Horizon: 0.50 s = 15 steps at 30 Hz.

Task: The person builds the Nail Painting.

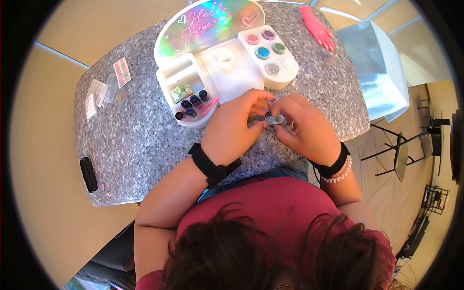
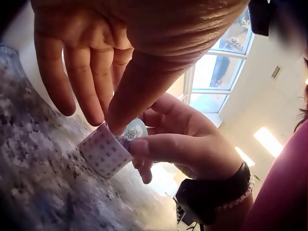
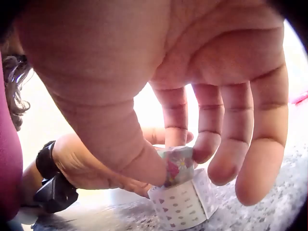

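Note:
Two small tape-like rolls are between the hands, close above the table. The white roll with small printed shapes [image 2: 105, 152] [image 3: 179, 206] is lower; a floral roll [image 3: 179, 166] is against its top. My right hand [image 1: 309, 123] [image 2: 192, 137] [image 3: 192, 57] pinches the floral roll between thumb and fingertip, other fingers loosely bent. My left hand [image 1: 232, 126] [image 2: 120, 43] [image 3: 91, 163] has thumb and a fingertip pinched at the white roll's upper edge, its other fingers extended. In the head view the rolls [image 1: 274, 119] are small and partly covered by fingers.
Beyond the hands stands a white kit tray [image 1: 227, 87] with a shiny backboard [image 1: 208, 26], glitter pots [image 1: 262, 53] and dark-capped bottles [image 1: 195, 100]. Clear cases [image 1: 98, 92] and a sticker sheet [image 1: 122, 72] lie left, a black case [image 1: 88, 174] near the left edge, a pink hand-shaped item [image 1: 316, 28] back right.

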Tool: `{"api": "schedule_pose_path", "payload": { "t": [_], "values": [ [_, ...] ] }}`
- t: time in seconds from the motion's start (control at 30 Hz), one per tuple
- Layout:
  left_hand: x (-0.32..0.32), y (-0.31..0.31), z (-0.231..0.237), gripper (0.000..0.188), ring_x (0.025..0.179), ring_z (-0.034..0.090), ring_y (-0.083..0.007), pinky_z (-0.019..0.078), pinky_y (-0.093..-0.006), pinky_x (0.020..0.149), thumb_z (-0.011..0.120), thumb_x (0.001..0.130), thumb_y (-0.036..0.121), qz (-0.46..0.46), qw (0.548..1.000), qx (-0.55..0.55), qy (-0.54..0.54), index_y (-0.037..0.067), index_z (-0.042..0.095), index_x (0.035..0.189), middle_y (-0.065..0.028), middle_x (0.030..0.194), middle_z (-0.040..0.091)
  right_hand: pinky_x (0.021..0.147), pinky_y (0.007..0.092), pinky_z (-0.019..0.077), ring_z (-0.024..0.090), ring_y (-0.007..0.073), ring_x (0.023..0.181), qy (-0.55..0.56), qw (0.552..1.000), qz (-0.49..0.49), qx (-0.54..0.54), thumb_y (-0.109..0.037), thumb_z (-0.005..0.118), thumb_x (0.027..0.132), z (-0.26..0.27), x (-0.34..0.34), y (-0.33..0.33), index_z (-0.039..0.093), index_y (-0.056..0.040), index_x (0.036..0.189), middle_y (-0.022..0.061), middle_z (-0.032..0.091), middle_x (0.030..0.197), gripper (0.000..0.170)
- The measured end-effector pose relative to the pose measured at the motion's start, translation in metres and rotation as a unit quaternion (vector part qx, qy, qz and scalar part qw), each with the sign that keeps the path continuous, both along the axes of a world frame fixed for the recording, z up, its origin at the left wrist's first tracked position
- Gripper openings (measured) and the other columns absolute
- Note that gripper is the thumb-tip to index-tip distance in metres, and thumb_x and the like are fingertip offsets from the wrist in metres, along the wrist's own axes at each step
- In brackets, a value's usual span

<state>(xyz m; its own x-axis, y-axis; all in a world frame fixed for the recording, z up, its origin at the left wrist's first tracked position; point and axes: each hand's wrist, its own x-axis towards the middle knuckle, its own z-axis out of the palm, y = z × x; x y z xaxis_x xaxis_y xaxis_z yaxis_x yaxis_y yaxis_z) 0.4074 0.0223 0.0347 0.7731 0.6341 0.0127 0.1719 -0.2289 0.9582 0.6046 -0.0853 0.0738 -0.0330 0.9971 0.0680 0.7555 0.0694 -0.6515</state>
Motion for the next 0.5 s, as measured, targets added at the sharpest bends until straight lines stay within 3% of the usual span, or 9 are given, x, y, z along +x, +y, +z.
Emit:
{"api": "schedule_pose_path", "payload": {
  "t": [0.13, 0.43, 0.5],
  "values": [
    [0.001, -0.002, 0.001, 0.049, 0.116, 0.077, -0.0252, 0.0592, -0.0394, 0.105, 0.078, 0.094, -0.002, 0.010, 1.000, -0.001, 0.012, 0.004, 0.065, 0.141, -0.0136, 0.126, 0.079, 0.084, 0.0479, 0.0573, 0.070, 0.0397, 0.098, 0.000, 1.000, -0.001, -0.017, -0.005, 0.073, 0.088, -0.005, -0.001, 0.000, 0.064, -0.0072, 0.120, 0.0172, 0.063, 0.110, 0.034],
    [0.003, -0.004, -0.001, 0.050, 0.107, 0.080, -0.0239, 0.0624, -0.0366, 0.097, 0.080, 0.092, 0.000, 0.021, 0.999, 0.029, 0.019, 0.006, 0.067, 0.140, -0.0128, 0.121, 0.080, 0.077, 0.0438, 0.0580, 0.070, 0.0345, 0.088, 0.043, 0.999, 0.020, -0.012, -0.004, 0.073, 0.090, -0.013, -0.002, 0.003, 0.063, -0.0055, 0.118, 0.0180, 0.061, 0.110, 0.030],
    [0.003, -0.004, 0.001, 0.050, 0.108, 0.080, -0.0237, 0.0624, -0.0366, 0.097, 0.080, 0.092, -0.001, 0.025, 0.999, 0.021, 0.026, 0.005, 0.067, 0.139, -0.0129, 0.121, 0.080, 0.076, 0.0424, 0.0578, 0.070, 0.0330, 0.087, 0.092, 0.995, -0.023, -0.013, -0.002, 0.076, 0.090, -0.014, -0.006, 0.002, 0.062, -0.0055, 0.117, 0.0169, 0.062, 0.111, 0.030]
  ]
}}
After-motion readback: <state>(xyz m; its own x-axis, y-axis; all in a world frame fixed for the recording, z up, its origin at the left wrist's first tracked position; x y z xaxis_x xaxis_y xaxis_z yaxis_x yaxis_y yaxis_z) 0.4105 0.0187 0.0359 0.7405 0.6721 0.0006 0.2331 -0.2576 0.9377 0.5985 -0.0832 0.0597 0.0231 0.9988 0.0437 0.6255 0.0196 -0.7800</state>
